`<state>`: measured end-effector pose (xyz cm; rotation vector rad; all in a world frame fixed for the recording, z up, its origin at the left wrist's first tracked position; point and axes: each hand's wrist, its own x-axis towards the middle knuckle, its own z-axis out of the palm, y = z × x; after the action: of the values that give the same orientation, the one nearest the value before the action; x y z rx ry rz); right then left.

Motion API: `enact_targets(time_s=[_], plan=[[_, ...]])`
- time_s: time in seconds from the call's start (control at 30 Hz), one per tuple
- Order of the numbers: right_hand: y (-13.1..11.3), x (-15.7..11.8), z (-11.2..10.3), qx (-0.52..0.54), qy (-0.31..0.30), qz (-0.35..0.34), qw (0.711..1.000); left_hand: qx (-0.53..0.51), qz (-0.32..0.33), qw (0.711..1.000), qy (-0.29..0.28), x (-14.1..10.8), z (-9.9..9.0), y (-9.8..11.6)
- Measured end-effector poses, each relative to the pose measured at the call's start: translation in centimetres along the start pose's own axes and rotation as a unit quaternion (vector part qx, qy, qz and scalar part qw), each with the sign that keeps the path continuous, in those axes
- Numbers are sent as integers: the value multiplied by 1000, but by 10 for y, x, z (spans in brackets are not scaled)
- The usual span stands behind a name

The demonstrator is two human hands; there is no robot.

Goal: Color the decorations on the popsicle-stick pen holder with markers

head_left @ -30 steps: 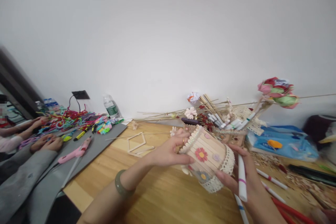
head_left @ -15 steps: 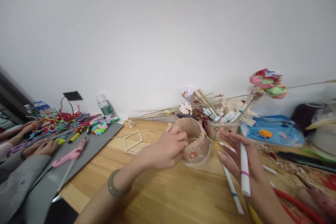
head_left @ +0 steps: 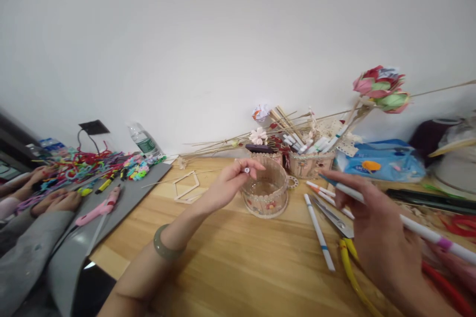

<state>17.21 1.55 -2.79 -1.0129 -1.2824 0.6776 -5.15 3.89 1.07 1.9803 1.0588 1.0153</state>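
Observation:
My left hand (head_left: 232, 182) pinches a small white cap (head_left: 247, 170), seen end-on, at the left rim of a round see-through basket (head_left: 268, 205) trimmed with flowers. In my right hand (head_left: 383, 233) lies a long white marker (head_left: 424, 230) with a purple band; its bluish tip points left toward the baskets. Beside that hand, a white marker with a blue band (head_left: 319, 233) rests on the wooden table (head_left: 238, 267). Scissors (head_left: 332, 215) and further white markers lie between it and my right hand.
Behind stands a second basket (head_left: 312, 164) full of markers. Paper flowers (head_left: 383, 89) and a blue packet (head_left: 383, 161) are at the right, yellow handles (head_left: 351, 272) in front. On the left, another person's hands (head_left: 61, 201), a pink glue gun (head_left: 98, 210) and a bottle (head_left: 145, 139).
My left hand has moved up and slightly left, away from the basket's front. My right hand has turned, and its marker now points left with the bluish tip showing. The view has shifted slightly.

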Motion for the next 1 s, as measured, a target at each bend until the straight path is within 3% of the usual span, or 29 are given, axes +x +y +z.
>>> enact_targets(time_s=[0.17, 0.37, 0.77, 0.9, 1.0], plan=[[-14, -8, -4, 39, -80, 35, 995, -109, -28, 991, -71, -8, 17, 6], [-35, -12, -8, -38, -206, -39, 977, 18, 31, 990, -134, -21, 32, 21], [-38, -10, 0, -126, -243, -70, 959, 162, 81, 959, -216, -25, 32, 32], [-40, -10, -6, -134, -282, -44, 949, 154, 98, 953, -243, -28, 32, 42], [-41, -16, -8, -73, -250, 32, 965, 152, 152, 949, -231, -36, 35, 45]])
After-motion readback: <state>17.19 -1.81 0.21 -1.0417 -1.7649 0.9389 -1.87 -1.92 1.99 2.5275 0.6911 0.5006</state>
